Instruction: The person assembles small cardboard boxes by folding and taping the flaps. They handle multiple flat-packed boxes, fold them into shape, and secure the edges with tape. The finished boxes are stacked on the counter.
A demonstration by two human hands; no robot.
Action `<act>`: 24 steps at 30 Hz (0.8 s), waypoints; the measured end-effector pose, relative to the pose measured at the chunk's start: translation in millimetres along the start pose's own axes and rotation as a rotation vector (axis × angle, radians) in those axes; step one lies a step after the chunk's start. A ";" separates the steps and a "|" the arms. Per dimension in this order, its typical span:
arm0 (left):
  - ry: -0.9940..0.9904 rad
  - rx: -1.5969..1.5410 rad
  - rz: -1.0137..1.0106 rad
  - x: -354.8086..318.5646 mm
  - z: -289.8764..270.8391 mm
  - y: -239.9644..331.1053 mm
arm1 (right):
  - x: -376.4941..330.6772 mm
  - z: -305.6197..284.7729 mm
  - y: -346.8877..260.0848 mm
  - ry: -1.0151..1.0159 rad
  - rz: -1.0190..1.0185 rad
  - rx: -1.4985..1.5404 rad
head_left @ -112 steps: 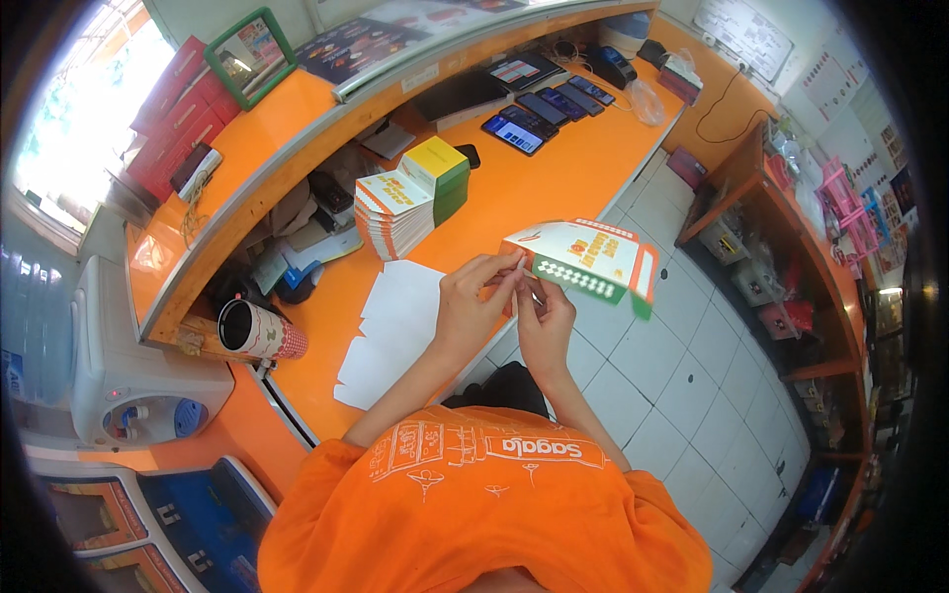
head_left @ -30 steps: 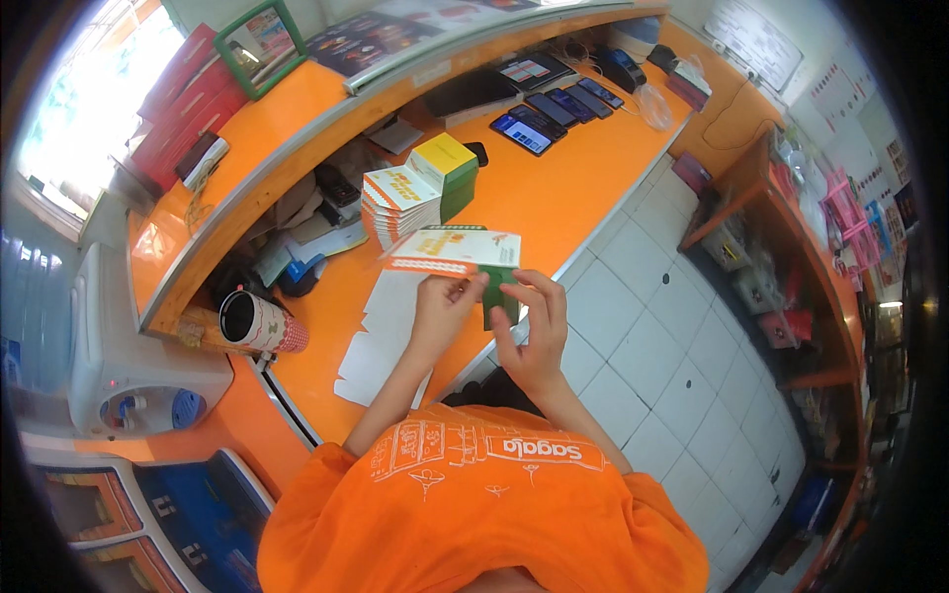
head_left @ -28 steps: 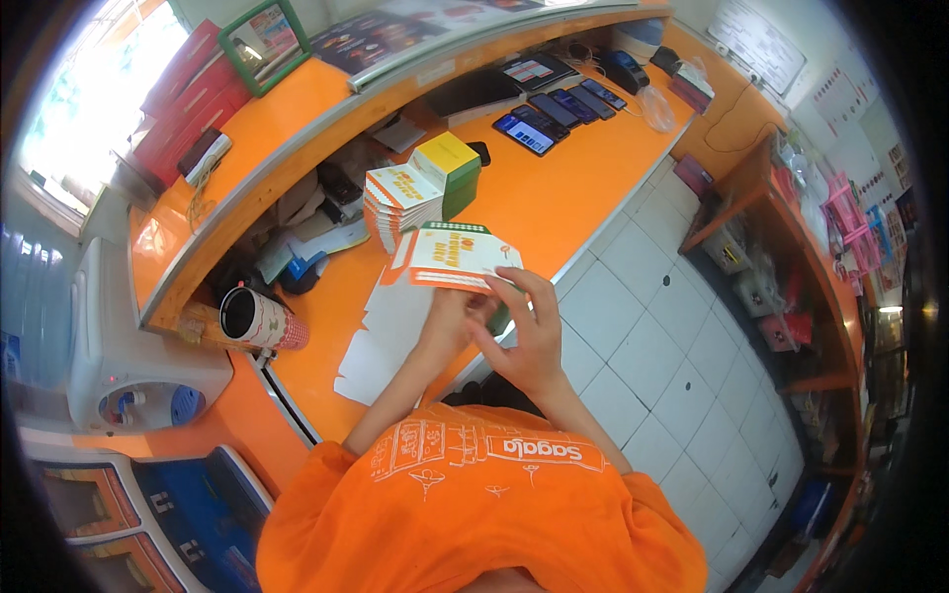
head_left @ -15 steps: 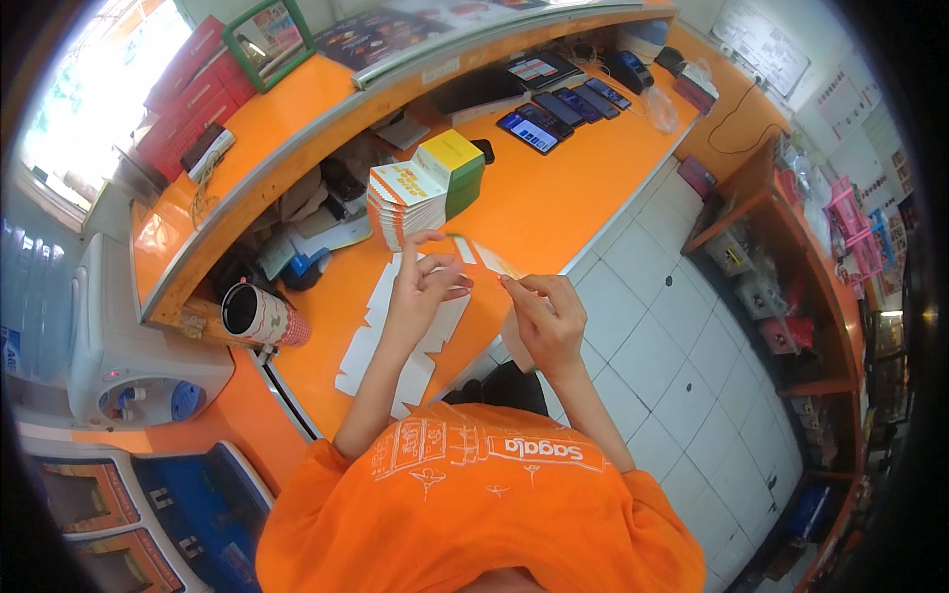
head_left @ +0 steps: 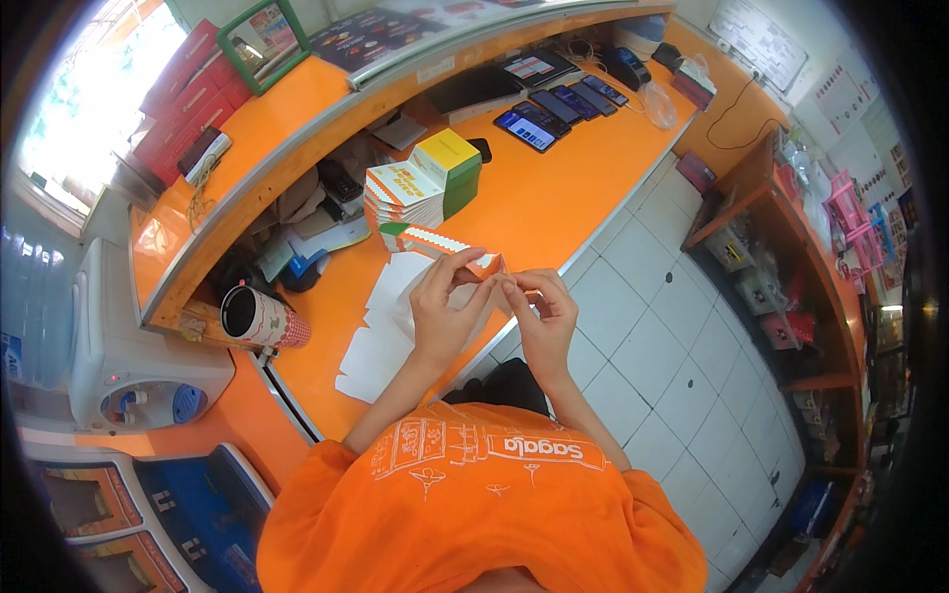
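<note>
Over the counter, both my hands are closed on a thin cardboard box blank (head_left: 435, 239). Its orange, white and green printed edge stands up, running from the stacked cartons toward my fingers. My left hand (head_left: 444, 301) grips one side near the corner. Close beside it, my right hand (head_left: 544, 314) pinches the end of the card; the exact fold between the fingertips is hidden. Beneath my left hand and wrist lies white unfolded card (head_left: 376, 351). Just beyond stands a stack of flattened white-and-orange cartons (head_left: 403, 190), against a yellow-and-green stack (head_left: 455, 170).
A patterned cup (head_left: 265, 316) stands at the left on the orange counter (head_left: 554, 203). Several phones (head_left: 534, 128) lie farther back. The raised shelf (head_left: 287, 114) bounds the far side, and the tiled floor (head_left: 652, 326) drops away at the right.
My left hand has come down and right, from loosely raised fingers to a grip on the card. The blank has turned, its printed edge now raised. Both hands are closer together.
</note>
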State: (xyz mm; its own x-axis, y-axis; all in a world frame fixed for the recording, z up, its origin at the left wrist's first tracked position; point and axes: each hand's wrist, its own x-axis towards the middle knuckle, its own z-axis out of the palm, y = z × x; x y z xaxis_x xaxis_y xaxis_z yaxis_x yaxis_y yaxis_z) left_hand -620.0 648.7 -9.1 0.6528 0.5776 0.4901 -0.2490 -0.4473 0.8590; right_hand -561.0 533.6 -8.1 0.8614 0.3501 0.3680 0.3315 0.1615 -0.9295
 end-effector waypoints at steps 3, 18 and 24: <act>-0.046 0.050 0.108 1.1 0.1 2.4 | 3.2 -0.3 0.2 0.031 -0.060 -0.035; -0.053 -0.422 -0.229 -2.8 -7.5 -8.1 | -1.3 10.6 -8.2 0.036 -0.404 -0.365; -0.154 -0.303 -0.256 -11.3 -6.5 -10.9 | -0.1 13.0 2.0 0.021 -0.562 -0.496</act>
State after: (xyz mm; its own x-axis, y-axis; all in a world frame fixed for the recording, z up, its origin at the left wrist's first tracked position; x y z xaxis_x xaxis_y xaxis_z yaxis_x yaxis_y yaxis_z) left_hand -629.3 651.5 -23.1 0.8147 0.5247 0.2468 -0.2487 -0.0682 0.9662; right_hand -565.4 545.9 -9.7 0.5165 0.3189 0.7947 0.8541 -0.1261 -0.5045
